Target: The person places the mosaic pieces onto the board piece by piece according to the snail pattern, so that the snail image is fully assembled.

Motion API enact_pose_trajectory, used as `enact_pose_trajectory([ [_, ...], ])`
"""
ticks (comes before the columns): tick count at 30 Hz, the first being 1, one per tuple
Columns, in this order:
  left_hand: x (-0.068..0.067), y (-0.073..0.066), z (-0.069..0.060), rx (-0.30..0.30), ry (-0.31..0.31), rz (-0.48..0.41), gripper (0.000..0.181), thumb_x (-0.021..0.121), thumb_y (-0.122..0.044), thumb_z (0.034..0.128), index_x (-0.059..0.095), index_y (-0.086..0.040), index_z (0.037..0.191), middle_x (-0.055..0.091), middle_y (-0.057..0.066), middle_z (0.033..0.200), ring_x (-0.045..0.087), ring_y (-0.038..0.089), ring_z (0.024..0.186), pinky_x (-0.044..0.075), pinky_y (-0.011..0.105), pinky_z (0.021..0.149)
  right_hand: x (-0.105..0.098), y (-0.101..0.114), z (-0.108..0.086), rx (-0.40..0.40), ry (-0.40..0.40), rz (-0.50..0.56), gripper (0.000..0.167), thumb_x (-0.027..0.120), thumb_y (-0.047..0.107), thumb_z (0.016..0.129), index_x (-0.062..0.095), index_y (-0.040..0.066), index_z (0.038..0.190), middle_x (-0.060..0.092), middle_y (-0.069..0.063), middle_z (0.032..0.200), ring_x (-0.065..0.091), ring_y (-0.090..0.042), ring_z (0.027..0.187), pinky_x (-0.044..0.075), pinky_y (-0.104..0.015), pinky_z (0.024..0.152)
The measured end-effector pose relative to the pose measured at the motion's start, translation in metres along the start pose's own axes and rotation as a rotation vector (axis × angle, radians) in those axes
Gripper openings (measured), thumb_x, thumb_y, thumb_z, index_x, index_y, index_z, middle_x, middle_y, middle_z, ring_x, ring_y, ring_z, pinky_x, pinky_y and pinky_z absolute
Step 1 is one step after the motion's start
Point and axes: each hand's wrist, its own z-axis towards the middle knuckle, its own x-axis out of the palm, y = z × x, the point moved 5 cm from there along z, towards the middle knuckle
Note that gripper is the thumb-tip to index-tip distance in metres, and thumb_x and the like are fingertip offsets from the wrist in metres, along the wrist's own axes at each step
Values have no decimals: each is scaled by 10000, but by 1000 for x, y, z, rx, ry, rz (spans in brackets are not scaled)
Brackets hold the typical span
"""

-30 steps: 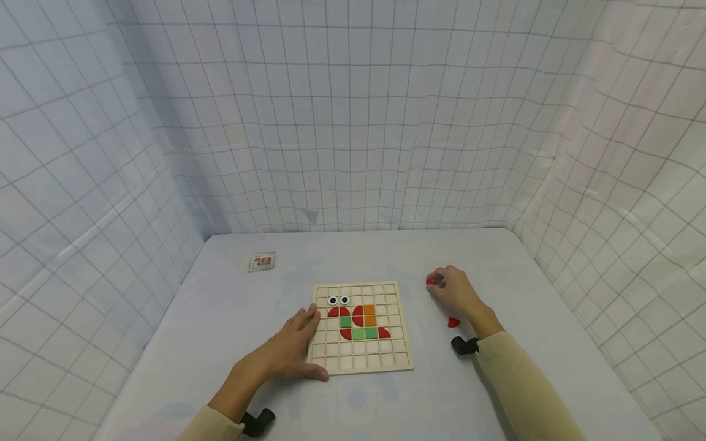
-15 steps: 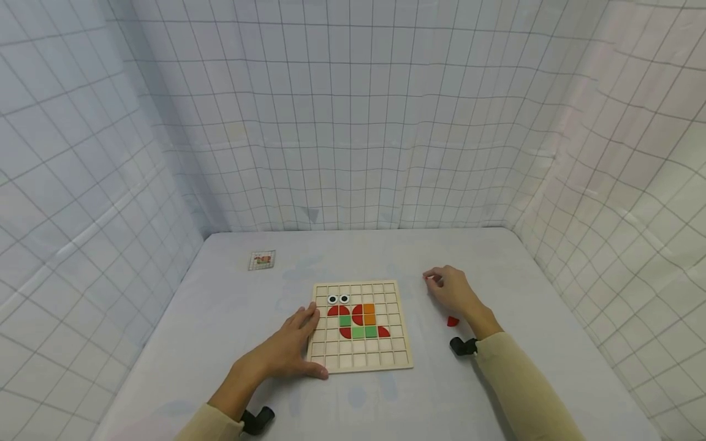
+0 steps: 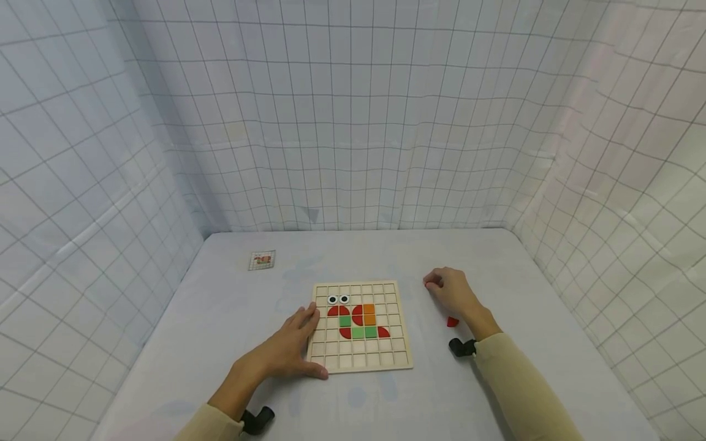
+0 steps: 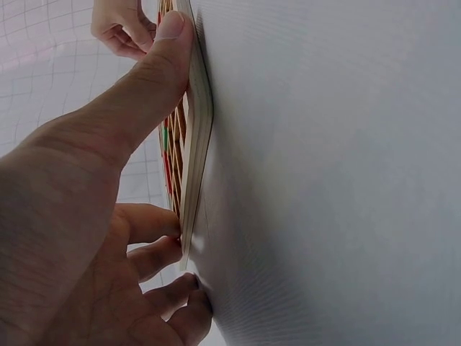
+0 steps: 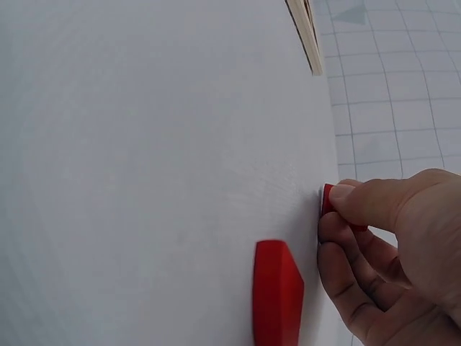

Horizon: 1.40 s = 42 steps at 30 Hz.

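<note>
A wooden grid board (image 3: 361, 361) lies on the table, with red, green and orange tiles and two eye tiles (image 3: 339, 299) set in its cells. My left hand (image 3: 289, 346) rests at the board's left edge, thumb at the near corner and fingers spread along the side; the left wrist view shows them touching the rim. To the right of the board, my right hand (image 3: 451, 291) pinches a red tile (image 5: 328, 198) between thumb and fingers, at the table surface. Most of that tile is hidden by the fingers. Another red tile (image 3: 453, 321), quarter-round, lies below the right hand.
A small picture card (image 3: 261, 260) with a coloured pattern on a grid lies at the back left of the table (image 3: 353, 251). White grid-lined curtains (image 3: 353, 122) stand behind and on both sides.
The right hand's fingers have shifted slightly and turned the red tile, which shows less now in the head view. The left hand and the board stay in place.
</note>
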Motion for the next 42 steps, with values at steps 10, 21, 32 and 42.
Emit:
enact_pose_trajectory([
  [10, 1, 1, 0, -2, 2, 1, 1425, 1057, -587, 797, 271, -26, 1844, 162, 169, 1975, 175, 510, 1821, 330, 721, 1411, 2, 1, -1, 11, -28, 55, 187, 767, 112, 1126, 825, 73, 1299, 834, -147, 1167, 790, -277, 1036, 659, -429, 899],
  [21, 2, 4, 3, -10, 0, 0, 1432, 1061, -587, 792, 265, -38, 1849, 154, 157, 1979, 163, 503, 1826, 319, 720, 1417, 5, 12, -2, -3, -29, 47, 256, 747, 86, 1118, 865, 93, 1345, 834, -141, 1212, 790, -266, 1047, 655, -403, 885],
  [32, 2, 4, 2, -1, -5, -3, 1432, 1062, -584, 789, 268, -32, 1846, 155, 167, 1977, 167, 512, 1822, 322, 729, 1411, 13, 25, 1, -69, -3, 35, 170, 748, 72, 1109, 855, 68, 1241, 860, -104, 1148, 745, -201, 965, 599, -337, 842],
  [42, 2, 4, 2, 10, -5, 0, 1436, 1059, -589, 793, 264, -16, 1843, 152, 177, 1975, 163, 518, 1821, 318, 724, 1415, 18, 48, 3, -109, 21, 98, 123, 774, 67, 1087, 842, 72, 1189, 857, -62, 1076, 713, -160, 920, 552, -252, 751],
])
